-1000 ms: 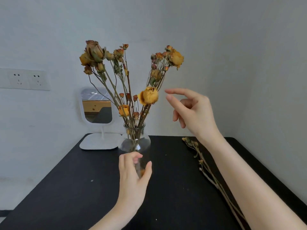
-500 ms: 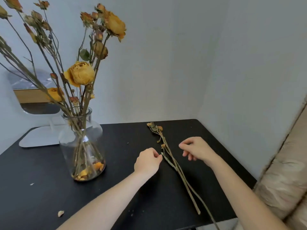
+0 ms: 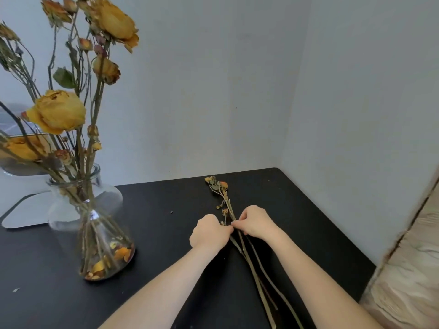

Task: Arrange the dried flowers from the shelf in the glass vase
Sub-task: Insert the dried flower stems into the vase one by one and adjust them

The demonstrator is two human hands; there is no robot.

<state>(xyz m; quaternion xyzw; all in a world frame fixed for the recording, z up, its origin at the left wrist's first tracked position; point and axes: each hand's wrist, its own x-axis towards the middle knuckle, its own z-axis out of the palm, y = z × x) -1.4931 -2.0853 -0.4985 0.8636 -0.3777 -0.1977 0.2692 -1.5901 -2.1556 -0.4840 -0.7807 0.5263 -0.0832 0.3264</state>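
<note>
Left hand (image 3: 210, 231) and right hand (image 3: 255, 222) have closed onto dried stems (image 3: 228, 205).

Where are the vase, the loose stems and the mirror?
vase (image 3: 104, 238): head view, on its clear belly.
stems (image 3: 219, 185): head view, on the dried buds at their far end.
mirror (image 3: 26, 210): head view, on its white base.

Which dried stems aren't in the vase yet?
The thin bunch of stems lying flat on the black table, right of the glass vase, where the left hand and right hand meet. All the other flowers stand upright in the vase.
</note>
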